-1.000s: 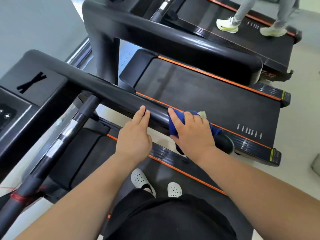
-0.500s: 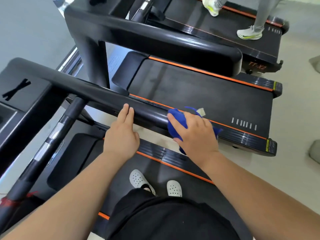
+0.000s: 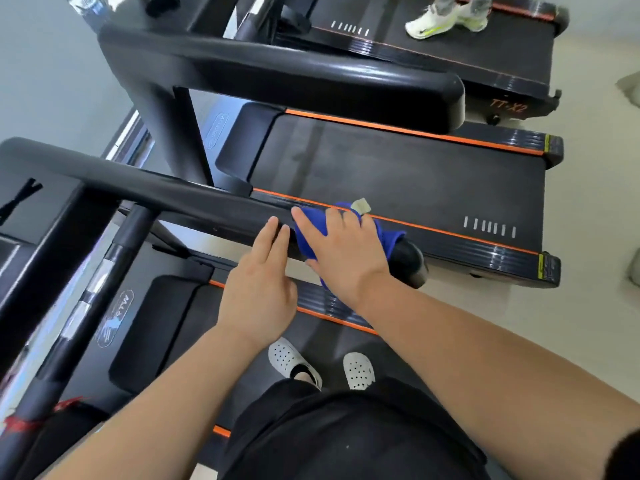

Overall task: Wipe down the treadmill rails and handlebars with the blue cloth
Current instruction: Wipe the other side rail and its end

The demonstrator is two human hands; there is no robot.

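Head-worn camera looks steeply down, close over the handrail point(image 3: 194, 202) and treadmill deck point(image 3: 166, 327).

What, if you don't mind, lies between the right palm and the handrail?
In the head view, the blue cloth lies between the right hand and the handrail.

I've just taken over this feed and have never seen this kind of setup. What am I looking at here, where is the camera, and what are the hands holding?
There is no robot: a person wears one camera on the head, looking down at their own arms. They stand on a treadmill, white clogs on the belt. The right hand presses a blue cloth around the black side handrail near its rounded end. The left hand holds nothing; its fingertips lie on the same rail, beside the cloth. More treadmills stand beyond, someone walking on the farthest.
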